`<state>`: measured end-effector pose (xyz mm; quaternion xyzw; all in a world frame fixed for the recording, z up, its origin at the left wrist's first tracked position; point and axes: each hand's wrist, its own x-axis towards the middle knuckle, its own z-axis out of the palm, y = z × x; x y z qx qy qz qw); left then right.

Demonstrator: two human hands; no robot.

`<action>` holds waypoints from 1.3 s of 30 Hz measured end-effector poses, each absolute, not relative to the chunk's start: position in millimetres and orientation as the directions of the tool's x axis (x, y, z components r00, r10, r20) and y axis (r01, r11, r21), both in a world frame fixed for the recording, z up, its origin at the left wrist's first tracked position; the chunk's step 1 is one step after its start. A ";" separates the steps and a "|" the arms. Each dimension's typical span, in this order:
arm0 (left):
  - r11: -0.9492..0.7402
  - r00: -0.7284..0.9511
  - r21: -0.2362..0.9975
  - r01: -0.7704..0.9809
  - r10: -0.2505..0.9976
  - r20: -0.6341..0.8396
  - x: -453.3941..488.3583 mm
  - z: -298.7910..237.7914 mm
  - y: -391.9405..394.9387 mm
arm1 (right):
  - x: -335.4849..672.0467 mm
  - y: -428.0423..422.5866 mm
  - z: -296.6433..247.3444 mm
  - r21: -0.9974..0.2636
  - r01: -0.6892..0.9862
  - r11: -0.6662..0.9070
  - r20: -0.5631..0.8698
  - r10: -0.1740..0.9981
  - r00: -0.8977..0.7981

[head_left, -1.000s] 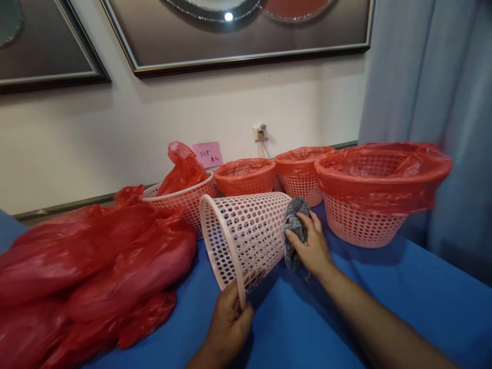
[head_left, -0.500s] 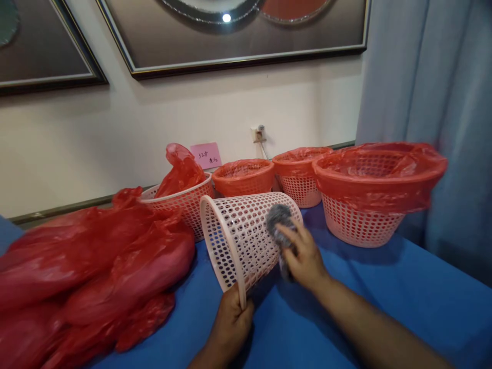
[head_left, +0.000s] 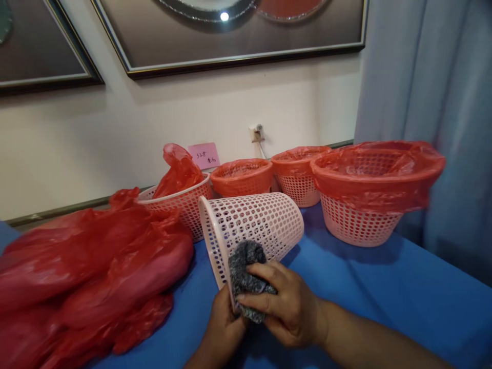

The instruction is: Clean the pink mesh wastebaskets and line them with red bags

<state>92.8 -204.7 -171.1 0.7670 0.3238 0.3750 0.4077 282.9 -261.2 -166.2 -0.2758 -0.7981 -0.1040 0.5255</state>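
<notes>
A pale pink perforated plastic wastebasket lies on its side, its open rim facing left. My left hand is closed around the lower part of that rim. In my right hand is a dark grey cloth, bunched up and pressed against the basket's side close to the rim. The cloth hides part of the rim and the tips of my left fingers.
Filled red plastic bags are heaped at the left. Behind stand a basket holding a red bag and red-lined baskets, with a larger lined basket at right. A blue cloth covers the table.
My right hand has moved the cloth from near the basket's base, left and down, to beside the rim. My left hand keeps its grip, and the basket stays almost in place.
</notes>
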 end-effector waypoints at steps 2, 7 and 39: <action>-0.438 0.422 0.883 0.167 0.841 0.338 89.4 -171.5 -204.3 | 289.9 -253.6 -168.1 -0.135 0.571 0.809 0.886 0.357 -0.296; -0.386 0.388 0.904 0.183 0.873 0.295 88.4 -171.2 -201.1 | 334.5 -211.9 -180.7 -0.570 0.703 0.426 0.789 0.522 0.324; -0.438 0.550 0.878 0.192 0.789 0.273 102.2 -167.8 -203.8 | 281.9 -256.7 -172.2 -0.174 0.547 0.819 0.912 0.344 -0.224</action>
